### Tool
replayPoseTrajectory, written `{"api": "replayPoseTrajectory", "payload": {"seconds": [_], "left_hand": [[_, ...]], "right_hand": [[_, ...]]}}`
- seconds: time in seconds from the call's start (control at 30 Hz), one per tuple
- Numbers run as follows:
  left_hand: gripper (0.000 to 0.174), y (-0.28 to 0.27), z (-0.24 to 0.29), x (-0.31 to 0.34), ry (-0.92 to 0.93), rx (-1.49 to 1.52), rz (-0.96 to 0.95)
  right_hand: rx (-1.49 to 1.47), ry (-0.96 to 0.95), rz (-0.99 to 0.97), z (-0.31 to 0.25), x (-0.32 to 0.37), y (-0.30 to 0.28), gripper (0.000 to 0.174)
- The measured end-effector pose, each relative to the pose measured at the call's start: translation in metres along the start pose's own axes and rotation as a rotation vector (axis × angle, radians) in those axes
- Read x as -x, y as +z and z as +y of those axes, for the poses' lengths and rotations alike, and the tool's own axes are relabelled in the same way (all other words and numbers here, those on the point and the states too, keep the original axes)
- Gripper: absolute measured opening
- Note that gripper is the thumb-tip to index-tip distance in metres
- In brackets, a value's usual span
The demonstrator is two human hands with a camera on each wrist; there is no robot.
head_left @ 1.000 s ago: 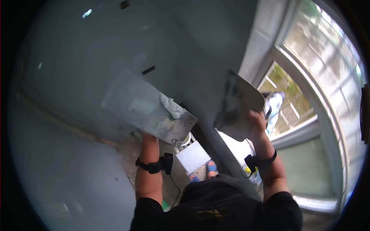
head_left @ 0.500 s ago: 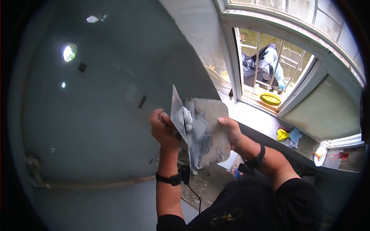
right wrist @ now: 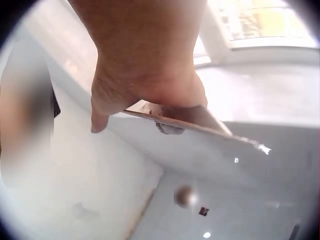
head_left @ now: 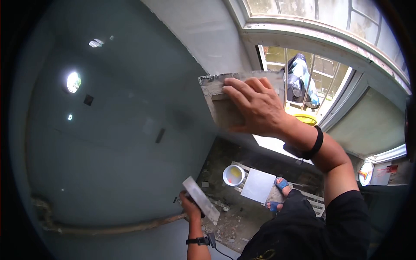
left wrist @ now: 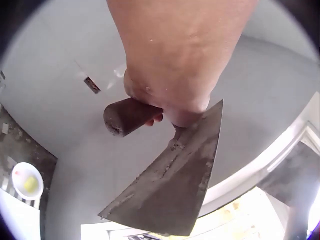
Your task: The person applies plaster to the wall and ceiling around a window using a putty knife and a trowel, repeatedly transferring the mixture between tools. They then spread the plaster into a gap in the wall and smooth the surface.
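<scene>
- by the left hand (head_left: 190, 206), a trowel (head_left: 201, 200) is held low in front of the grey wall (head_left: 112, 147); the grip is closed around its dark round handle (left wrist: 131, 116).
- the metal blade (left wrist: 172, 187) of the trowel is widened toward its far edge, and it is marked with dried-looking grey smears.
- by the right hand (head_left: 260, 106), a flat plate (head_left: 227, 112) is held higher, in front of the window side; the grip is clamped on this plate, with the fingers laid over its face.
- along the upper edge of the plate, grey paste-like residue (head_left: 211, 79) is seen, and a small grey lump (right wrist: 170, 129) is seen at its underside from the right wrist.
- whether the wall is touched by the plate cannot be told surely, as the view is somewhat blurred there.
- below, a white bowl (head_left: 234, 175) with yellow and red things inside is placed on a slatted surface (head_left: 318, 203), just beside a white square board (head_left: 258, 185).
- blue sandals (head_left: 281, 182) are worn on the feet, near the board.
- by the window (head_left: 359, 82), a yellow basin (head_left: 306, 118) is seen, partly covered by the right arm.
</scene>
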State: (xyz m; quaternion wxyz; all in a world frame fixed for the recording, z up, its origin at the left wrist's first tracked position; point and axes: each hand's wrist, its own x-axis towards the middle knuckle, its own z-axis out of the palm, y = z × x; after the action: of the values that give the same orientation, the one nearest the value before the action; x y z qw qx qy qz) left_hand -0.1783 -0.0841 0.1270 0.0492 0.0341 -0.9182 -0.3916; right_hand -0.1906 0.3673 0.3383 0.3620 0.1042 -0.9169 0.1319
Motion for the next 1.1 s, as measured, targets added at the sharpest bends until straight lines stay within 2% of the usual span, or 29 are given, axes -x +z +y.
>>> {"api": "replayPoseTrajectory", "payload": {"seconds": [0.03,0.07,0.13,0.17,0.27,0.3,0.4,0.43,0.53,0.63,0.73,0.8,0.83,0.93,0.97,1.03,1.1], "left_hand": [[0.037,-0.004,-0.025,0.003,0.019,0.090,0.051],[0.033,-0.005,-0.049,0.005,0.039,0.183,0.104],[0.029,-0.016,-0.070,0.017,0.063,-0.043,0.146],[0.028,-0.017,-0.079,0.023,0.036,0.039,0.153],[0.033,-0.023,-0.095,0.043,-0.029,0.027,0.161],[0.039,-0.025,-0.095,0.051,-0.083,0.052,0.168],[0.043,-0.028,-0.073,0.063,-0.402,0.505,0.225],[0.049,-0.026,-0.076,0.066,-0.297,0.427,0.238],[0.025,-0.028,-0.062,0.073,-0.401,0.432,0.278],[0.025,-0.030,-0.070,0.081,-0.303,0.225,0.238],[0.033,-0.028,-0.070,0.085,-0.354,0.193,0.262],[0.028,-0.030,-0.079,0.091,-0.281,0.105,0.225],[0.026,-0.030,-0.084,0.095,-0.244,0.065,0.207],[0.021,-0.032,-0.101,0.097,-0.366,0.361,0.257],[0.020,-0.032,-0.102,0.098,-0.318,0.216,0.231],[0.018,-0.028,-0.098,0.101,-0.222,-0.058,0.185],[0.020,-0.020,-0.123,0.099,-0.258,0.101,0.221]], "right_hand": [[0.119,-0.052,0.056,0.000,-0.007,0.005,0.085],[0.170,-0.056,0.048,0.000,-0.012,0.007,0.086],[0.265,-0.066,0.024,-0.003,-0.018,0.011,0.088],[0.274,-0.049,0.015,-0.006,-0.020,0.016,0.087],[0.283,-0.004,0.035,-0.007,-0.019,0.037,0.086],[0.296,0.035,-0.029,-0.007,-0.017,0.044,0.087],[0.312,0.031,-0.016,-0.009,-0.014,0.070,0.083],[0.347,0.018,0.018,-0.010,-0.012,0.083,0.079],[0.275,-0.017,0.124,-0.012,-0.005,0.115,0.065],[0.193,-0.002,0.158,-0.015,0.009,0.153,0.065],[0.076,0.039,0.190,-0.019,0.018,0.181,0.068],[0.006,0.056,0.230,-0.023,0.020,0.193,0.069],[-0.063,0.046,0.208,-0.023,0.022,0.195,0.074],[-0.365,0.071,0.009,-0.034,0.024,0.174,0.081],[-0.501,0.058,-0.074,-0.034,0.025,0.154,0.083],[-0.548,-0.086,-0.093,-0.024,0.012,0.099,0.083],[-0.491,-0.221,-0.075,-0.004,-0.007,0.048,0.080]]}}
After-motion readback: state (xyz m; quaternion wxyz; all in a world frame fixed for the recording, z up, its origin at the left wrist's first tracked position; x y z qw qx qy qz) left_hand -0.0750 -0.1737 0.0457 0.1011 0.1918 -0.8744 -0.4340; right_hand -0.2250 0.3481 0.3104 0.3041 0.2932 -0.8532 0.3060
